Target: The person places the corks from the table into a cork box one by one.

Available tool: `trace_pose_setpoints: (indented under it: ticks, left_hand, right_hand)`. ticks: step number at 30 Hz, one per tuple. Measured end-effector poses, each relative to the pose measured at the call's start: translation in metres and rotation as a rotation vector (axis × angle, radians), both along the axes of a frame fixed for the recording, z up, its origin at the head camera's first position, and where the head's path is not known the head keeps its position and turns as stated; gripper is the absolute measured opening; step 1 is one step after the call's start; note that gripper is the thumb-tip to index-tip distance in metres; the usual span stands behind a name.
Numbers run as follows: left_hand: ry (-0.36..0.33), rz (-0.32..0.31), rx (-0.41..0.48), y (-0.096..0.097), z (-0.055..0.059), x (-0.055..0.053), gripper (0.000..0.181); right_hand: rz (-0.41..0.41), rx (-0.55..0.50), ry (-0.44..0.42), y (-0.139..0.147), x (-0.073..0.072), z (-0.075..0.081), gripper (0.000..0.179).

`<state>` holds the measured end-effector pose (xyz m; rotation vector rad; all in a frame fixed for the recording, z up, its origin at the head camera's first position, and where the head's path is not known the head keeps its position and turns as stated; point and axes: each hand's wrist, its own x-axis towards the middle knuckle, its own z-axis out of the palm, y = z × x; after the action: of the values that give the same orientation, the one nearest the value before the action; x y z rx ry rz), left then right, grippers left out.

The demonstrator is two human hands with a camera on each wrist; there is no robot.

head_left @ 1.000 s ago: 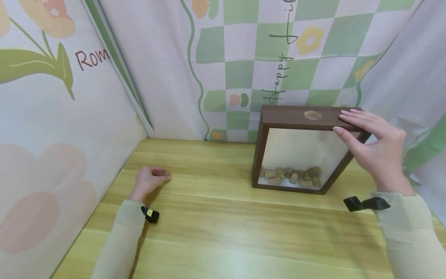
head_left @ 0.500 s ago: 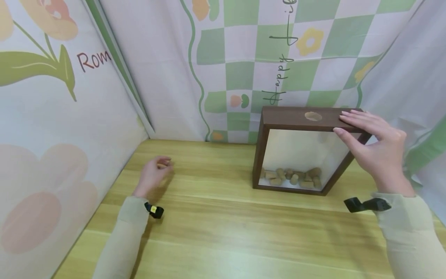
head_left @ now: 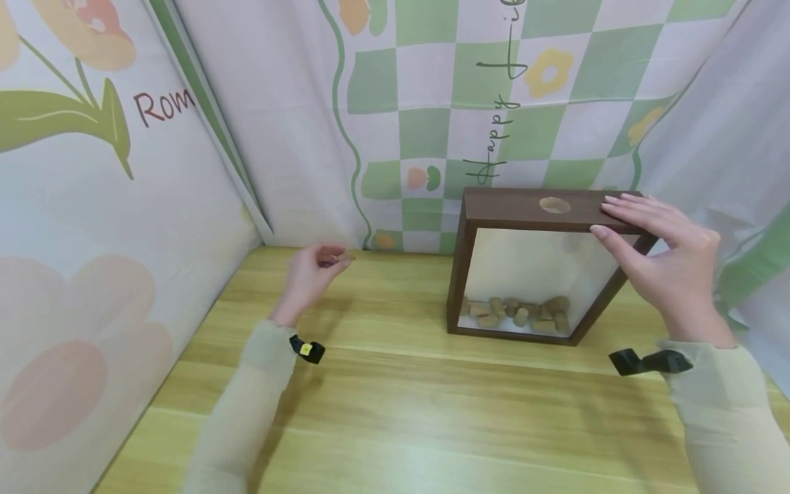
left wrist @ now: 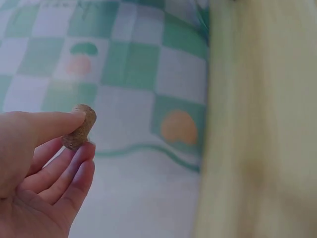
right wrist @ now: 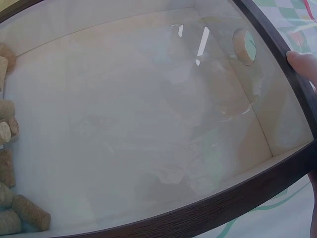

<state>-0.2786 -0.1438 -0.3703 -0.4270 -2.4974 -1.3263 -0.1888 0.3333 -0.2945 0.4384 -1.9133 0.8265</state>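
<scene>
My left hand (head_left: 311,278) is raised over the left part of the table. In the left wrist view, its thumb and fingertips pinch a wine cork (left wrist: 80,128). On the right stands a dark brown shadow box (head_left: 494,206), upright, with a clear front and a round hole (head_left: 555,204) in its top. Several corks (head_left: 521,316) lie along its bottom, behind the front pane. My right hand (head_left: 673,257) holds the box at its upper right corner, thumb on the front edge and fingers across the top.
The wood-grain table (head_left: 395,412) runs back to a green and white checked curtain (head_left: 426,137), close behind the box. A flower-printed panel (head_left: 92,226) borders the left side.
My left hand has risen and moved right and toward the back, from low over the table at the left. The right hand and the box have stayed in place.
</scene>
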Motion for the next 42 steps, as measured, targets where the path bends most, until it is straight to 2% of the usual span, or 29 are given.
trace_pose_setpoints:
  ticks: [7,14,24,27,28,30,34,35,38,42]
  left_hand:
    - [0.005,-0.125,0.068,0.039,0.029,-0.004,0.02]
    - [0.023,-0.214,0.117,0.071,0.059,-0.001,0.022]
    - [0.235,-0.315,0.222,0.111,0.108,0.009,0.024]
    - [0.249,-0.361,0.273,0.124,0.123,0.011,0.025]
    - [0.247,-0.372,0.284,0.128,0.13,0.015,0.025]
    - [0.221,-0.38,0.299,0.137,0.14,0.016,0.025]
    - [0.177,-0.38,0.247,0.156,0.156,0.014,0.024]
    - [0.176,-0.385,0.231,0.16,0.157,0.01,0.024]
    - [0.178,-0.391,0.168,0.176,0.163,0.008,0.024]
    - [0.175,-0.437,0.102,0.197,0.164,0.006,0.024]
  right_hand:
    - [-0.003,-0.007,-0.006,0.001,-0.001,0.0,0.029]
    - [0.003,-0.016,-0.011,-0.002,0.001,0.002,0.028]
    - [-0.001,-0.018,-0.008,-0.006,0.005,0.005,0.028]
    - [-0.001,-0.02,-0.008,-0.007,0.006,0.005,0.028]
    - [-0.002,-0.02,-0.008,-0.008,0.006,0.006,0.028]
    - [0.0,-0.019,-0.006,-0.009,0.007,0.007,0.028]
    - [0.0,-0.014,-0.003,-0.008,0.007,0.006,0.028]
    - [-0.001,-0.014,-0.004,-0.007,0.006,0.006,0.028]
    - [-0.004,-0.011,-0.006,-0.004,0.004,0.003,0.028]
    - [-0.007,-0.013,-0.011,-0.001,0.002,0.001,0.028]
